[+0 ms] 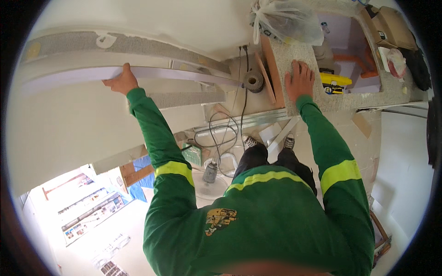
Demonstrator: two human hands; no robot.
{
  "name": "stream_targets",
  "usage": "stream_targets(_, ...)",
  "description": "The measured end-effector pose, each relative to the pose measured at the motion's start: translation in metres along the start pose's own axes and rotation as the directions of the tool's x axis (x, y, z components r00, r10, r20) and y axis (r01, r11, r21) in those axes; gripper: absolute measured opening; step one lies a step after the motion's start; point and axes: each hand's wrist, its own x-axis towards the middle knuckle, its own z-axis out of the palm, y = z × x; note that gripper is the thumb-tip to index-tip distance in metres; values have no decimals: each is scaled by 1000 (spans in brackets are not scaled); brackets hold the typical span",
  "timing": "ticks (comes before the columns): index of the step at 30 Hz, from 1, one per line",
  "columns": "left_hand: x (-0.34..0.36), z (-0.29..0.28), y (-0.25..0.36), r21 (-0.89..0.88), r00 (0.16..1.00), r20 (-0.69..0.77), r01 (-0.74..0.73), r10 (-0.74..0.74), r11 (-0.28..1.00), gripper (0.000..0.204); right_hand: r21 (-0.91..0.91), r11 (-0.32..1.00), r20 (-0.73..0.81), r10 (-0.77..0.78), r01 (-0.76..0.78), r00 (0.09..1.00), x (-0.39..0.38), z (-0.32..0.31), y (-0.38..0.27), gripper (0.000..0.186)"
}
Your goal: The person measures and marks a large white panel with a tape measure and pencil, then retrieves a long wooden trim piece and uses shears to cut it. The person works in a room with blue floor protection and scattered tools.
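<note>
Left hand (pixel 120 81) grips long white strip (pixel 69 74) running left-right.

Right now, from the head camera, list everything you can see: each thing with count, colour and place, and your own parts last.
long flat white board: one, white, upper left, under the left hand
speckled grey stone countertop: one, grey, upper right, under the right hand
clear plastic bag: one, clear, top centre on the countertop
grey tape roll: one, grey, centre, left of the countertop
black cables: several, black, centre, on the floor
yellow tool: one, yellow, right, in the recess beside the countertop
cardboard boxes: two, brown, top right
shoes: two, black and white, centre
left hand: one, gripping the board's edge
right hand: one, flat and open on the countertop
</note>
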Motion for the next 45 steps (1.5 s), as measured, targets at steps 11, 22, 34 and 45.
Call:
stream_targets(11, -174, -254, -59, -553, 836, 500, 509, -225, 660, 30, -11, 1000, 23, -14, 14, 1000, -1, 16, 4, 60)
stream_targets(22, -330, -340, -49, -709, 830, 380, 545, -408, 448, 23, -15, 998, -14, -59, 58, 998, -1, 24, 5, 58)
stream_targets(34, -293, -423, 90, -690, 940, 337, 207, 56, 693, 47, -47, 996, 10, -76, 76, 997, -3, 29, 12, 60)
stream_targets(45, -380, -517, 204, -626, 978, -209, -136, 2, 768, 80, 37, 989, 59, -147, 145, 987, 2, 40, 30, 63)
